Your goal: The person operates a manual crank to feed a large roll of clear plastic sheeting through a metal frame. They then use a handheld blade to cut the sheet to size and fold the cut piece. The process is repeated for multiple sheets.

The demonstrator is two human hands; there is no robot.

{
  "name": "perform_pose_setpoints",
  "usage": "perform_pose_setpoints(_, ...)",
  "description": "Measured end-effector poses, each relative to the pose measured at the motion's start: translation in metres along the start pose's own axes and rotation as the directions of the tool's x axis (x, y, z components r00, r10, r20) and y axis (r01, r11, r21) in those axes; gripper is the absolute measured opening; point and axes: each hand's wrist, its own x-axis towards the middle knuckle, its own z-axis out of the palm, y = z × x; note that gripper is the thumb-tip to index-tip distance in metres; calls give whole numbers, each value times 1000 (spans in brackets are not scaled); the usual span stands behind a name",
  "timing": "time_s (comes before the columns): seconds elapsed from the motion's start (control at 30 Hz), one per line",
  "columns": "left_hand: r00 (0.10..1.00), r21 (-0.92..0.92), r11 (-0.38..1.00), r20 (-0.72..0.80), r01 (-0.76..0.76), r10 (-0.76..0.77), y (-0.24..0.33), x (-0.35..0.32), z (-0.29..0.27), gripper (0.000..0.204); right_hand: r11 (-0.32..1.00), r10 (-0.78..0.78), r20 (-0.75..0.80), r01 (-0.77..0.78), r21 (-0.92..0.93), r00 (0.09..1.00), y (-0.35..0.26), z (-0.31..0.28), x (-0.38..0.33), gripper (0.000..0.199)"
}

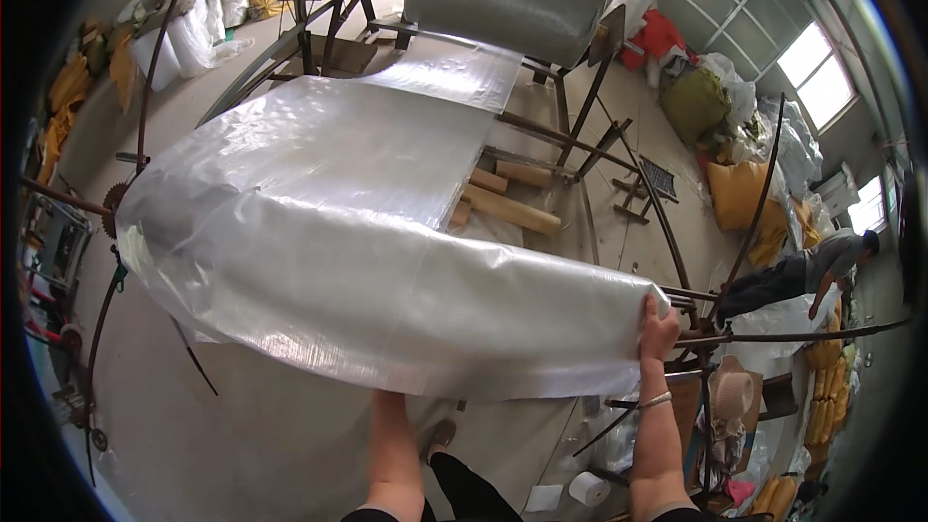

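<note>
A wide sheet of translucent plastic film [319, 271] is draped over a reel frame in front of me, its near part rounded and wrinkled. At the reel's right end, my right hand [660, 329] grips the film's edge, thumb on top and the other fingers mostly out of sight. My left forearm [394, 449] reaches up under the film's lower edge near the middle; the film hides the hand, so its fingers do not show. Farther back, the sheet runs up to a large film roll [503, 0] on a metal stand.
Thin metal spokes [812, 333] stick out from both ends of the reel. Cardboard tubes [512, 209] lie within the stand's frame. Yellow sacks [744, 198] and plastic bundles line the right wall, where another person [807, 271] bends over. A small white roll [589, 489] sits on the floor.
</note>
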Motion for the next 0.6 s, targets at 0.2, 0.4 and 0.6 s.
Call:
perform_pose_setpoints(0.2,995,-50,997,80,-64,68,27,-15,26,38,1000,8,3,-8,-16,1000,1,1,0,52)
perform_pose_setpoints(0.4,989,-82,993,120,-82,91,38,-23,40,38,999,15,-3,-15,-33,1000,2,0,0,51)
perform_pose_setpoints(0.6,971,-120,982,172,-149,168,57,-41,60,39,1000,18,-3,-18,7,1000,-2,1,-2,52)
